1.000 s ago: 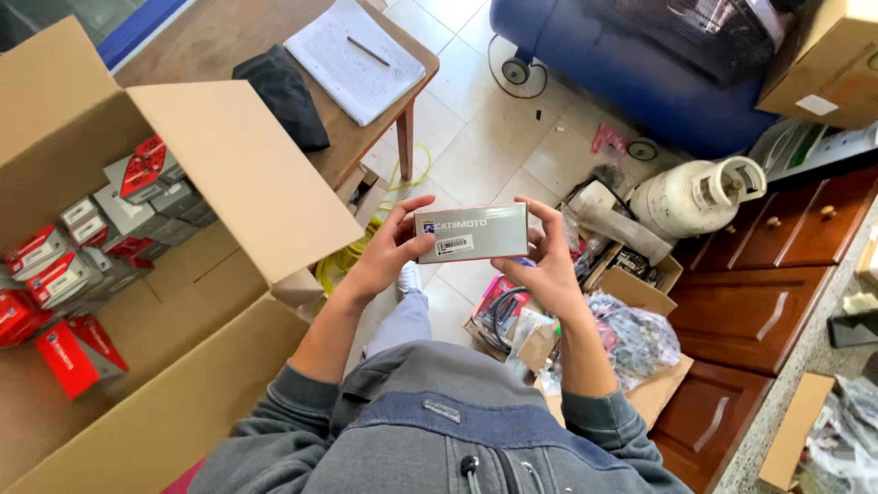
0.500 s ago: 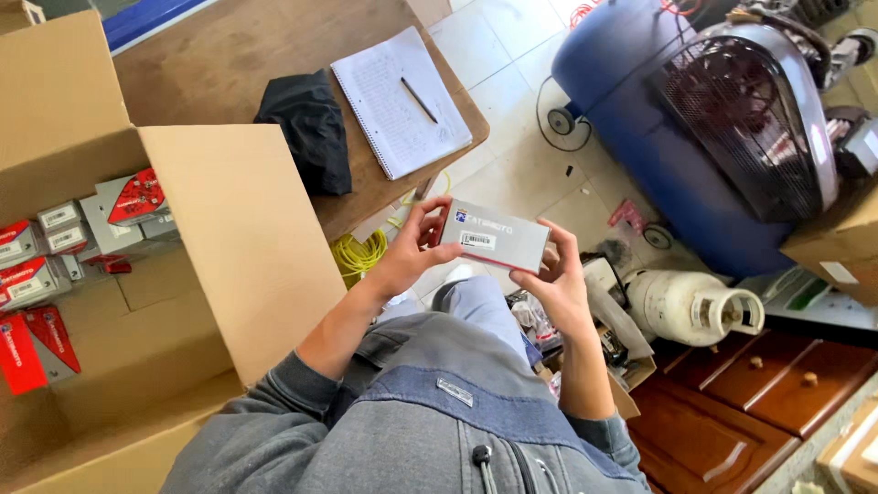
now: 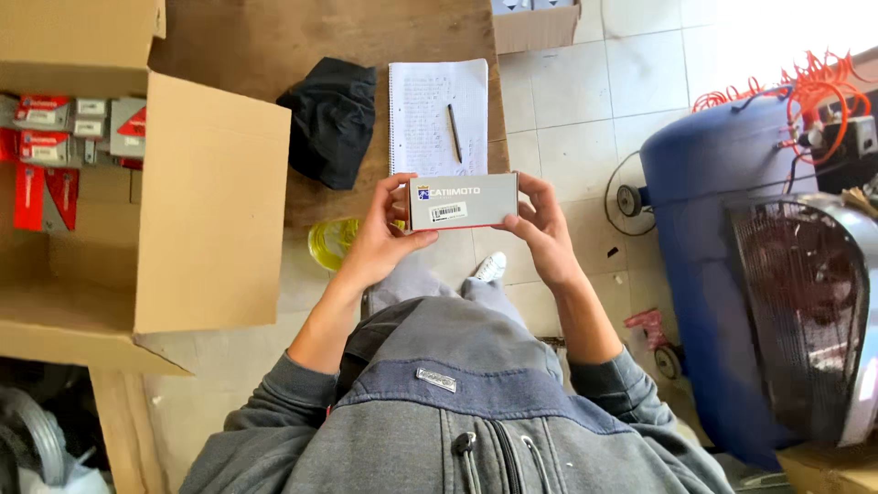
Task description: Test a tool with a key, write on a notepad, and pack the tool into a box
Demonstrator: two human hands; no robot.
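Note:
A small grey rectangular carton (image 3: 463,200) with a white barcode label is held level in front of me, above my lap. My left hand (image 3: 380,240) grips its left end with the thumb underneath. My right hand (image 3: 541,227) grips its right end, fingers wrapped over the top edge. Both forearms wear grey sleeves pushed up. Just beyond the carton, on a wooden table (image 3: 302,32), lie a spiral notebook (image 3: 437,114) with a pen (image 3: 454,133) on it.
A large open cardboard box (image 3: 197,220) at my left holds several red-and-grey small cartons (image 3: 69,123). A black cloth (image 3: 334,119) lies on the table. A blue air compressor (image 3: 732,265) with an orange coiled hose stands at right. Tiled floor lies below.
The view has swung so the table and notebook sit straight ahead and the compressor at right. The grey carton stays held in both hands, now level instead of tilted.

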